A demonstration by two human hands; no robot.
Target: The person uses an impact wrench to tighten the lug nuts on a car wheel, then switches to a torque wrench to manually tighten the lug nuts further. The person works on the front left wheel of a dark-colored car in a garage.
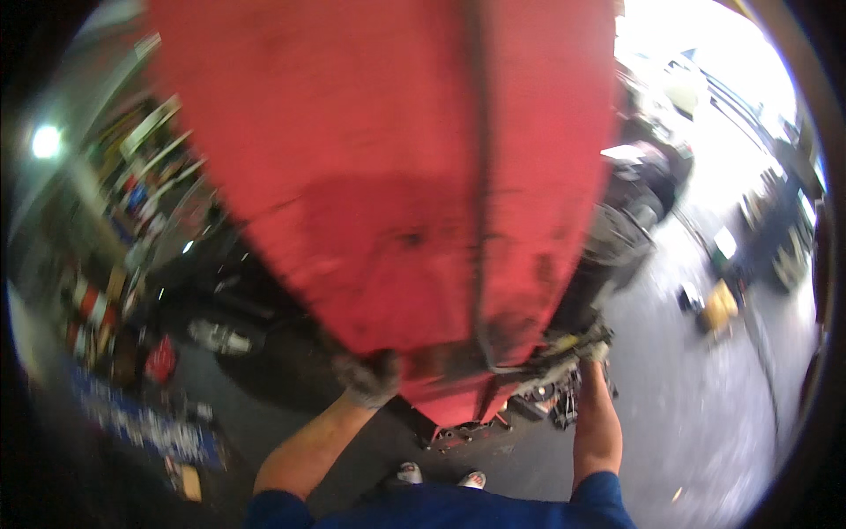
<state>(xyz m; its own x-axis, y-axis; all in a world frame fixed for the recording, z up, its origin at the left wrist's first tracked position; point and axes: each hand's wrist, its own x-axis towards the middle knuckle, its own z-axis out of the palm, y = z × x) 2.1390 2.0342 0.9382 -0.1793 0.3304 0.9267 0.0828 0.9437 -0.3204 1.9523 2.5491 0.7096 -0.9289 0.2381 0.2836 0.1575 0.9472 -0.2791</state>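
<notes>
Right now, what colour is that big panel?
The big panel is red, with dark smudges, best seen in the head view.

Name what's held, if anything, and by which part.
Left hand at the red panel, lower left edge; right hand near its lower right. Blur hides whether either grips.

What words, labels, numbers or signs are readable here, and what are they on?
None can be read.
Red panel: dark smudges, no lettering that I can make out.
Blue-and-white strip at left: pale marks, too blurred to tell.
</notes>
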